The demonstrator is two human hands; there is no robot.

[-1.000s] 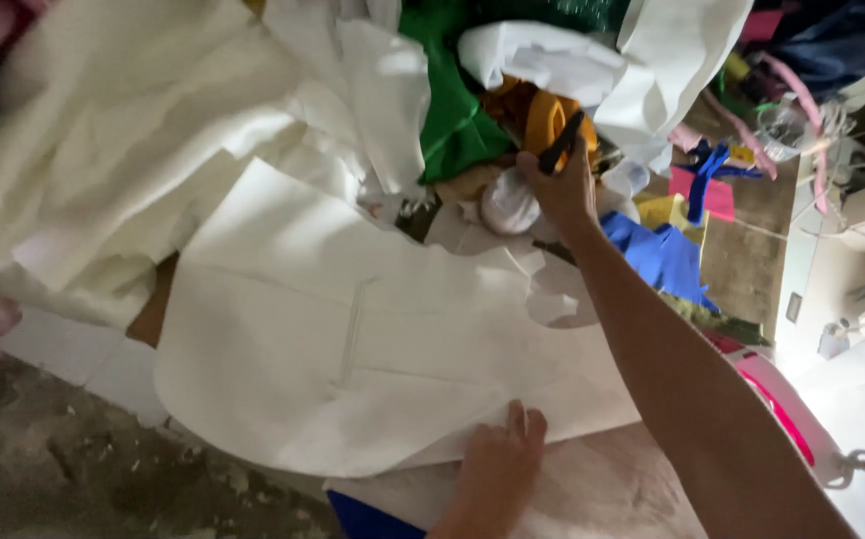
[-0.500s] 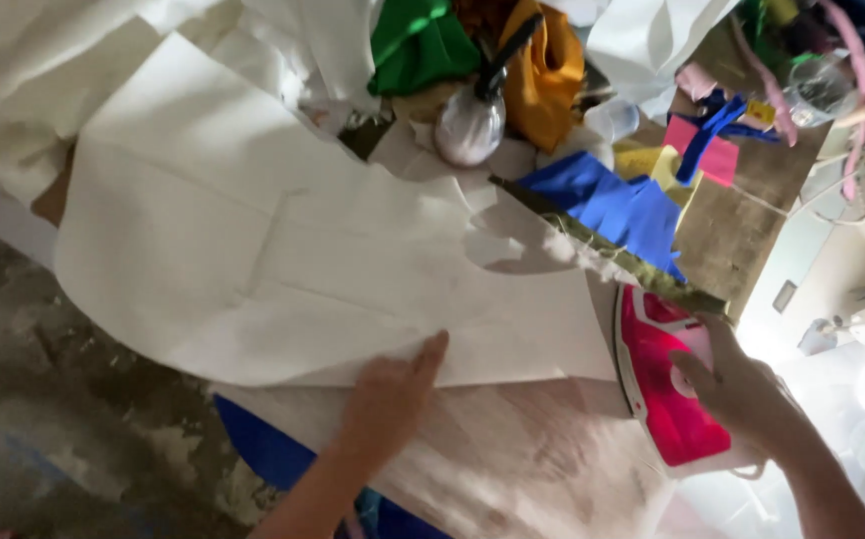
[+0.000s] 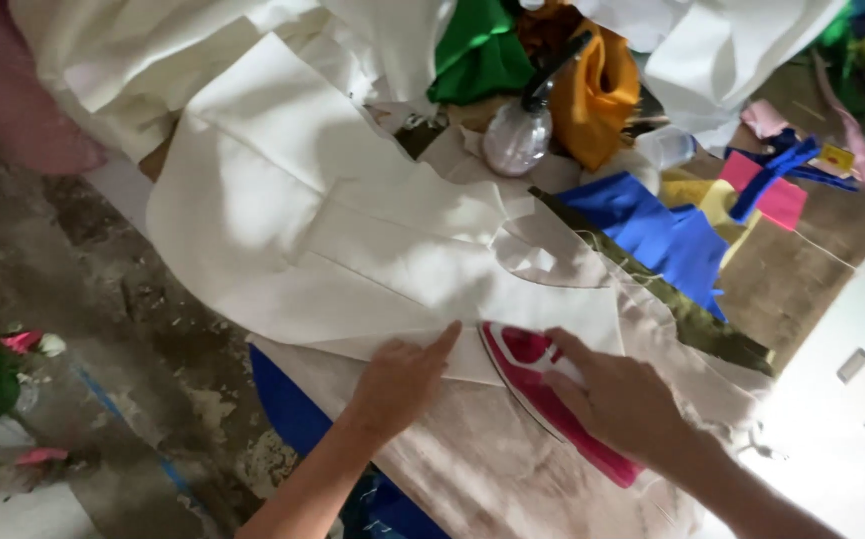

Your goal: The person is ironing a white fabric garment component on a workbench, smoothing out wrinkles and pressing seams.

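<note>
Two hands work at the near edge of the cream fabric panel [image 3: 353, 250], which lies spread flat across the padded ironing board [image 3: 512, 469]. Our left hand [image 3: 400, 384] rests palm down on the hem of that panel, fingers loosely together and the forefinger stretched toward the iron, pressing the cloth rather than gripping it. Our right hand [image 3: 617, 399] is wrapped over the handle of the pink iron [image 3: 542, 384], fingers closed on it; the iron's pointed nose sits on the cloth edge just beside the left forefinger. Beyond the panel we see a clear spray bottle [image 3: 519, 135] with a dark nozzle standing among heaped cloth: a green piece [image 3: 477, 50], a mustard-yellow piece [image 3: 597, 90], blue scraps [image 3: 657, 235] and more cream fabric piled behind. An olive strip [image 3: 672, 304] runs along the board's right side. Below the board lies a stained concrete floor [image 3: 83, 299].
</note>
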